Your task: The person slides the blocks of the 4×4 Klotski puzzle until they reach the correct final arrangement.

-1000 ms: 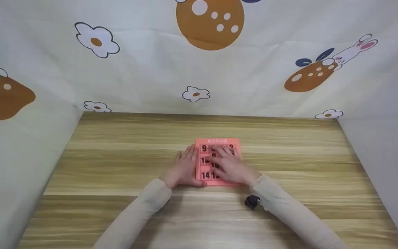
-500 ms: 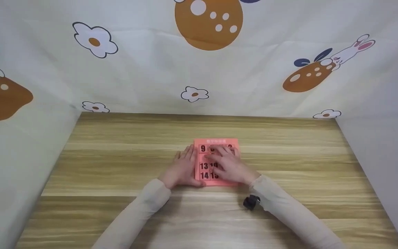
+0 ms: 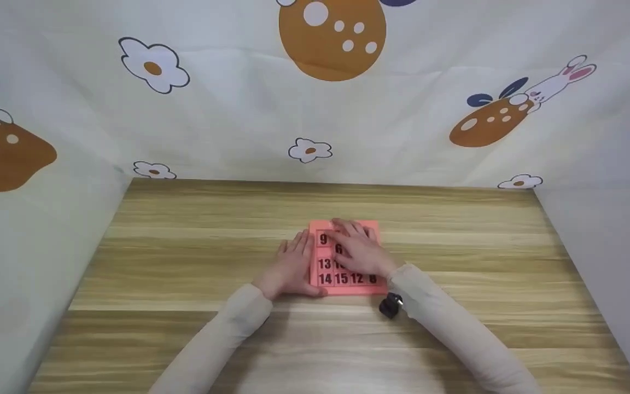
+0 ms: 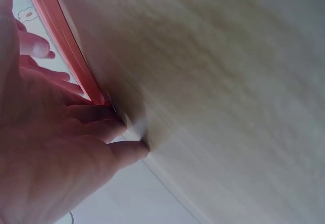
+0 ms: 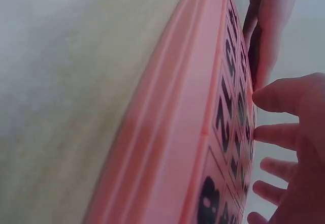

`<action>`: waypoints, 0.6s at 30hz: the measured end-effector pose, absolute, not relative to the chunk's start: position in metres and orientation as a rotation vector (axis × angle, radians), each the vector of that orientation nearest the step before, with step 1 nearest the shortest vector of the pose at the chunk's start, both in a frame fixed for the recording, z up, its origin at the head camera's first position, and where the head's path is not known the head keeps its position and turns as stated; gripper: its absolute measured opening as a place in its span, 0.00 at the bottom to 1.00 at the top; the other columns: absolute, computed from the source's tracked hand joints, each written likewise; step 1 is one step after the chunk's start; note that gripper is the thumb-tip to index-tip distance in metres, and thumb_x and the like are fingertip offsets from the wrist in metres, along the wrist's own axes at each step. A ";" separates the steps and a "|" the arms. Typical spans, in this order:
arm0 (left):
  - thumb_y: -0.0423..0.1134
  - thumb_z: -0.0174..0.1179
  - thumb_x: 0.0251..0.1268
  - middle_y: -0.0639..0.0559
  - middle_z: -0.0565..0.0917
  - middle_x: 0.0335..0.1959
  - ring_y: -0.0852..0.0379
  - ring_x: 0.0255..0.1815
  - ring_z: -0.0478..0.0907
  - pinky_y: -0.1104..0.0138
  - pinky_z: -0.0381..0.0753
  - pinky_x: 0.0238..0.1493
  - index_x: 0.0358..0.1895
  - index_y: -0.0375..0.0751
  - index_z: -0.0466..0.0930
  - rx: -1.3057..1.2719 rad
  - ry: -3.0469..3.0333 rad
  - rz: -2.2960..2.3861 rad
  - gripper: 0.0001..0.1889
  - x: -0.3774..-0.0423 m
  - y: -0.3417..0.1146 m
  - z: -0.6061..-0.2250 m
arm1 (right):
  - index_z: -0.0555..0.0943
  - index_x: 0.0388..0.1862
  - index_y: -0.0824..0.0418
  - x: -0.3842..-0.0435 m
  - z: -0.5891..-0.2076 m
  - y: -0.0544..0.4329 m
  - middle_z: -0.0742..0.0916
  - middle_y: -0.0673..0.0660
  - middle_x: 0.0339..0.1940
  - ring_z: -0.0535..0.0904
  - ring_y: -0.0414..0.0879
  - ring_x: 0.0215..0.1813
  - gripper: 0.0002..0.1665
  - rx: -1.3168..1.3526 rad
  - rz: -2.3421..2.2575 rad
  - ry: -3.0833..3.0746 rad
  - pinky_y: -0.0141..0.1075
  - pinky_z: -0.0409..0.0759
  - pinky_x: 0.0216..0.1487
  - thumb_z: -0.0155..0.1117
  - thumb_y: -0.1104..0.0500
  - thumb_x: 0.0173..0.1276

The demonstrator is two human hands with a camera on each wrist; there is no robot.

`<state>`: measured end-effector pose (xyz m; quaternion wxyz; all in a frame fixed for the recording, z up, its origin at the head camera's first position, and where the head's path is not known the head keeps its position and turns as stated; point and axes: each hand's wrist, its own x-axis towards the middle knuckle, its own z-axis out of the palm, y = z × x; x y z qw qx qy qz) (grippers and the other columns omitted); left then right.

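Observation:
A pink sliding number puzzle (image 3: 315,293) lies flat on the wooden table, with black numerals on its square tiles. My left hand (image 3: 291,268) rests along its left edge, fingers straight and thumb at the lower left corner; in the left wrist view, fingertips (image 4: 137,150) reach the table beside the pink side wall. Over the upper part of the board is my right hand (image 3: 360,251), fingers spread, one fingertip right at the 9 tile (image 3: 323,239). It hides several tiles at the upper right. Below a gap in the left column sits the 13 tile (image 3: 324,264), above 14.
The wooden table (image 3: 194,219) is bounded by pale fabric walls (image 3: 227,109) printed with flowers, rabbits and orange fruit. A small black device (image 3: 390,305) sits at the right sleeve's cuff, close to the puzzle's lower right corner.
The 13 tile has slid down one place in the left column, and the 9 tile has shifted slightly down. My right hand has moved a little up the board, uncovering 12 and 8. My left hand stays put.

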<state>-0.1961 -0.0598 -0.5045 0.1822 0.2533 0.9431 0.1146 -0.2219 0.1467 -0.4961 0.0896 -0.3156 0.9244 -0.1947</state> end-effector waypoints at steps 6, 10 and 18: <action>0.73 0.63 0.44 0.33 0.40 0.76 0.40 0.76 0.38 0.47 0.43 0.73 0.75 0.28 0.38 0.709 2.679 0.307 0.68 -0.196 -0.060 -0.503 | 0.72 0.67 0.58 -0.215 -0.497 0.152 0.61 0.62 0.75 0.53 0.58 0.74 0.29 -1.013 -0.633 2.706 0.60 0.49 0.69 0.58 0.53 0.68; 0.74 0.63 0.44 0.33 0.39 0.76 0.40 0.76 0.38 0.48 0.41 0.73 0.75 0.28 0.38 0.707 2.674 0.307 0.68 -0.195 -0.060 -0.503 | 0.69 0.70 0.59 -0.213 -0.499 0.158 0.60 0.63 0.75 0.52 0.59 0.74 0.33 -0.998 -0.662 2.716 0.61 0.46 0.70 0.60 0.54 0.67; 0.73 0.64 0.44 0.33 0.40 0.76 0.40 0.76 0.38 0.47 0.41 0.73 0.75 0.28 0.38 0.706 2.674 0.338 0.68 -0.195 -0.060 -0.506 | 0.71 0.68 0.62 -0.213 -0.500 0.171 0.62 0.67 0.74 0.52 0.59 0.74 0.31 -0.831 -0.675 2.855 0.56 0.47 0.70 0.62 0.54 0.68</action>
